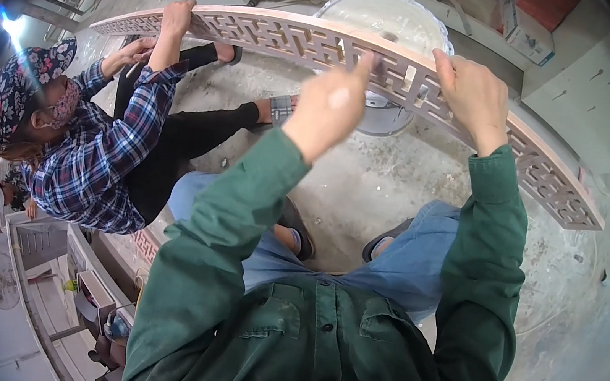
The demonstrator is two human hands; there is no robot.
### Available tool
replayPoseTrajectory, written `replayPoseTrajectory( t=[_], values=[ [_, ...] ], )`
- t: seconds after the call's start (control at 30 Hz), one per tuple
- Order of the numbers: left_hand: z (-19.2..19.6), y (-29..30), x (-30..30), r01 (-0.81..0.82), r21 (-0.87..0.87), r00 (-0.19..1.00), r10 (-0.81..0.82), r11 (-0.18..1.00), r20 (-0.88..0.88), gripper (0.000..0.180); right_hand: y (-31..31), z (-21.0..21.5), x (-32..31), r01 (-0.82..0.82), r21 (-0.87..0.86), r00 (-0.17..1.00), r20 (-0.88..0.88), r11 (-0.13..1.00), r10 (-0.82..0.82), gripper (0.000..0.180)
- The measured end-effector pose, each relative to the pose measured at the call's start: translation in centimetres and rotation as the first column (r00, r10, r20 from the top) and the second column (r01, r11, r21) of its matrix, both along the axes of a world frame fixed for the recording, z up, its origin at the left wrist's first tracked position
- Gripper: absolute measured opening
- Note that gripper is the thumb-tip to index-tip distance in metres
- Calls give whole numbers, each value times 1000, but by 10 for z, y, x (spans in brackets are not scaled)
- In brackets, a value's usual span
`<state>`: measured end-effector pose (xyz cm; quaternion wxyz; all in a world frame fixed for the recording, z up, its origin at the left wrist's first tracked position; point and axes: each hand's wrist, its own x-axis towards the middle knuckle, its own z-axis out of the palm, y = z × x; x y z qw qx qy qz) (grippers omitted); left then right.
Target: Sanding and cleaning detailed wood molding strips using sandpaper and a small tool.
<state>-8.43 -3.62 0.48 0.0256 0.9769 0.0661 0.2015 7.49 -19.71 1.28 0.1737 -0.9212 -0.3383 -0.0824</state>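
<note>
A long wooden lattice panel (pixel 386 45) with cut-out angular fretwork stretches across in front of me, standing on its long edge. My right hand (pixel 475 97) is closed over its upper edge, right of the middle. Against the fretwork, left of the right hand, my left hand (pixel 328 110) is closed and slightly blurred; whatever is in its fingers is hidden. A co-worker's hand (pixel 177 17) rests on the panel's upper edge farther left, and that person's other hand (pixel 137 51) is lower, near the panel's left end.
Behind the panel stands a round, white-coated tub (pixel 337 4). The co-worker in a plaid shirt (pixel 104 164) sits close on my left. A pale cabinet (pixel 593 105) and a cardboard box (pixel 529 35) are at the far right. Concrete floor (pixel 354 166) lies between my feet and the panel.
</note>
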Motion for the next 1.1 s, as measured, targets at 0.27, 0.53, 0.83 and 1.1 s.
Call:
replayPoseTrajectory(
  t=[0.27,0.53,0.83,1.1],
  values=[
    [2,4,-5,4,-95,1000,-7,995,-27,49,2,4,4,-15,4,1000,4,1000,15,55],
    [-4,-22,-26,-27,-135,998,20,991,-56,53,1,8,-2,-4,-38,1000,-19,999,4,55],
    [-12,-20,-1,-8,37,1000,7,999,19,55,0,-2,1,-2,9,1000,31,1000,2,55],
    [-1,-28,-19,-35,43,994,39,998,-103,58,-1,-1,-5,-20,4,999,49,1000,20,55]
  ],
)
